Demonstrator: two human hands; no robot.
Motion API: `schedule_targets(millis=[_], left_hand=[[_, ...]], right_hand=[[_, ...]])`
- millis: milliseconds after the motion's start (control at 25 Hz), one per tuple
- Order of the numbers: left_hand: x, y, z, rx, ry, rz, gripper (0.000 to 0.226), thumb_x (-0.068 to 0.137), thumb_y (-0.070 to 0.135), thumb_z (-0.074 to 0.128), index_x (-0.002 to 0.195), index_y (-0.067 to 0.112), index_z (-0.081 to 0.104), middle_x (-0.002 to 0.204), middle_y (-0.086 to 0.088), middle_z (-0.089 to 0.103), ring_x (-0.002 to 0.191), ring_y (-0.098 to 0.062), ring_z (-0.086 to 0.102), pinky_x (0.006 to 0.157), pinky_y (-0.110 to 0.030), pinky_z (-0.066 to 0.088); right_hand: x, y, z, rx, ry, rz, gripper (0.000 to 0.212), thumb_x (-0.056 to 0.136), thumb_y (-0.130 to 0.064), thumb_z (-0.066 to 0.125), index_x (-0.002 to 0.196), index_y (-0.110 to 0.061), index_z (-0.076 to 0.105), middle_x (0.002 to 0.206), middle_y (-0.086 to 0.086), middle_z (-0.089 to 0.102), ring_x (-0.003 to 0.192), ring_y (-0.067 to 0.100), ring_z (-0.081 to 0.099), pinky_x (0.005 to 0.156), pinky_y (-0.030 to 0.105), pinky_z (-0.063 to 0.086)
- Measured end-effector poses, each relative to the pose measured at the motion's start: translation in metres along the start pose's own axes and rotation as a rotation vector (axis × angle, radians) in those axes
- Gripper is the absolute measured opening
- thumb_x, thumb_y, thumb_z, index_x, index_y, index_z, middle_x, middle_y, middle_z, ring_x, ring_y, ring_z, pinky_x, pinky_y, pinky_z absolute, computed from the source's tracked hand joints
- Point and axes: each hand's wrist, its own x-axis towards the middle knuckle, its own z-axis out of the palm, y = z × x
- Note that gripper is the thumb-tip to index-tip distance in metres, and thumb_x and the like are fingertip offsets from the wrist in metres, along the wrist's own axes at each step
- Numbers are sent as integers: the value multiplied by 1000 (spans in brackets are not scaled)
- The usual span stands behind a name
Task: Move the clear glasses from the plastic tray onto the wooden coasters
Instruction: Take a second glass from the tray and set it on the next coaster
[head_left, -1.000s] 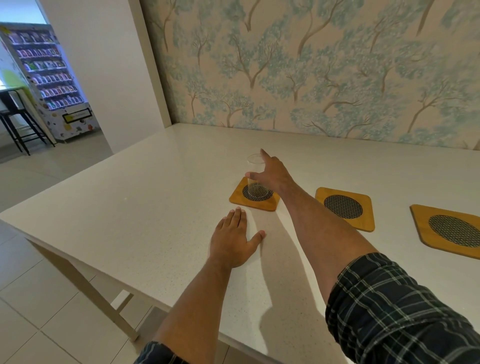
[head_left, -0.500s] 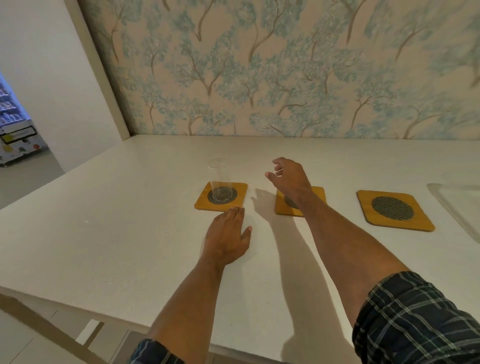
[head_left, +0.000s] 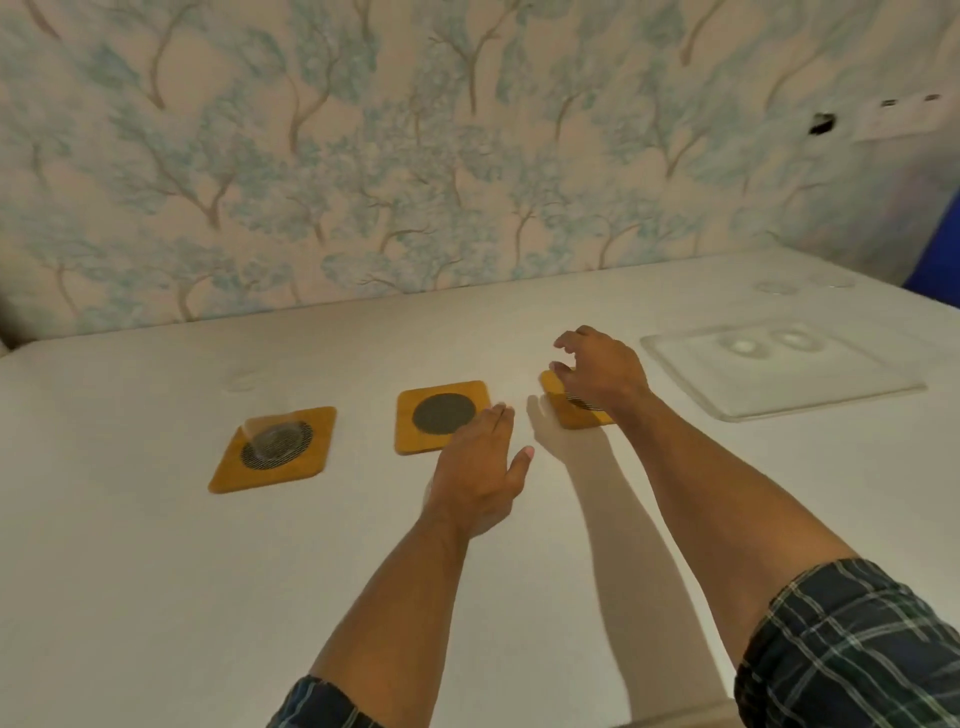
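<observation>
Glasses: two (head_left: 744, 347) (head_left: 793, 340) blurred, seemingly upright on tray (head_left: 831, 395); one (head_left: 270, 426) on left coaster (head_left: 306, 467).
Right hand (head_left: 602, 371): empty, fingers curled, above right coaster (head_left: 553, 384), well short of tray.
Left hand (head_left: 475, 475): flat, empty.

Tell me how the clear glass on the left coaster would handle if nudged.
The glass looks tall and narrow, so it would probably tip rather than slide. Its smooth clear wall likely feels slippery. It sits on the coaster, whose mesh disc may grip its base somewhat.

Your tabletop (head_left: 156, 571) looks matt, pale and faintly speckled, like stone composite. The three coasters (head_left: 442, 415) are smooth honey-coloured wood with dark woven mesh centres. The glass (head_left: 270, 431) and tray (head_left: 779, 374) near the right edge are clear and glossy. Your sleeve (head_left: 857, 649) is plaid cloth.
</observation>
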Motion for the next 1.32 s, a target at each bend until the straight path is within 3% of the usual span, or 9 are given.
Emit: schedule_targets(millis=[240,520,720,1040,1320], left_hand=[[33,80,40,-86,-98,185,71,103,57,30,162,19,19,169,-1,20,155,-16,15,119,-27,6],[54,152,84,-129,-198,336,77,101,62,25,163,18,13,171,-1,13,157,-15,6,125,-31,2],[72,185,103,-153,-263,310,83,100,67,23,163,16,7,172,-3,5,157,-17,1,121,-29,-3],[102,212,135,-114,-354,219,91,99,69,25,162,9,-2,171,-11,-2,157,-25,-5,122,-34,-7],[114,213,147,-31,-332,259,95,97,72,21,161,6,0,171,-13,-2,157,-26,-4,125,-39,-4]], right_hand=[[-27,86,-45,-119,132,172,29,94,-35,61,118,-21,70,112,-1,68,93,23,67,86,37,44],[-42,170,-84,-204,187,346,32,94,-43,60,116,-22,70,112,0,68,97,23,66,89,39,43],[-31,221,-99,-242,189,468,38,90,-48,63,119,-24,67,122,3,65,104,25,64,90,42,45],[-1,274,-84,-18,180,636,56,84,-48,69,131,-20,56,129,5,59,113,26,60,87,40,51],[36,297,-79,113,207,706,82,82,-45,75,147,-10,37,144,16,46,130,35,49,99,44,45]])
